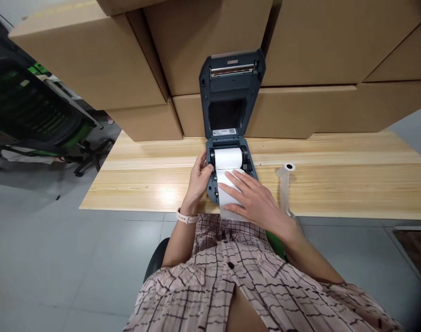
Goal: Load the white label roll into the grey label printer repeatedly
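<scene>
A dark grey label printer (pixel 249 167) sits on the table with its lid (pixel 206 99) raised. Inside it lies a white label roll (pixel 228 158), held between black holders. A strip of white label paper (pixel 227 196) runs from the roll over the printer's front and past the table edge. My left hand (pixel 197 177) grips the printer's left side, thumb on the rim beside the roll. Flat across the paper strip rests my right hand (pixel 250 196), its fingers stretched out and slightly apart.
To the right on the wooden table (pixel 348 180) stands a small roll of translucent backing strip (pixel 285 177), its tail hanging off the front edge. Large cardboard boxes (pixel 307 46) are stacked behind the printer. An office chair (pixel 33 101) is at the left.
</scene>
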The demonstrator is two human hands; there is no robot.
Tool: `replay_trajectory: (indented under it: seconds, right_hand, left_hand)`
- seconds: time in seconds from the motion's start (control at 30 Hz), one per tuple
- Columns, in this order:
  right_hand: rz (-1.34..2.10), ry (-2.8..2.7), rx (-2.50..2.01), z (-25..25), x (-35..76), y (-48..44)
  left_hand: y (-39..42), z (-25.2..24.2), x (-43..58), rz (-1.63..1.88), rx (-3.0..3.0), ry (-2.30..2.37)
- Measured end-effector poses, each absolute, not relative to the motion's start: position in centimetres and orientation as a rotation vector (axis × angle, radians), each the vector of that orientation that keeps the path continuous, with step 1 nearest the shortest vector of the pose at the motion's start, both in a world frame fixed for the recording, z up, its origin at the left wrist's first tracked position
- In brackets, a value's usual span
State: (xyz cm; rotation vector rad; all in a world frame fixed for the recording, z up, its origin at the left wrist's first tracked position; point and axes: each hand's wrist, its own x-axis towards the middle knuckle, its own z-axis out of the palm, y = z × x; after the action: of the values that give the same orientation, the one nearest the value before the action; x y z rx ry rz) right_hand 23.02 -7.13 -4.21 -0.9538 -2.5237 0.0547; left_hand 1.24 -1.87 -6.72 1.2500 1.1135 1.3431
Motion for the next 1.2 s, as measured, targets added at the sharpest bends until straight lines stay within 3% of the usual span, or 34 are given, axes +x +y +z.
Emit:
replay_trajectory:
  seconds: [0.6,1.2]
  right_hand:
    - [0.037,-2.357,-0.885,-4.9,23.0,-7.9]
    - [0.368,-2.420,-0.782,-3.6,24.2,-7.8]
  left_hand:
    - [-2.2,-6.3,1.3,1.333,1.244,1.144]
    - [-2.6,-6.8,1.5,1.341,1.137,1.135]
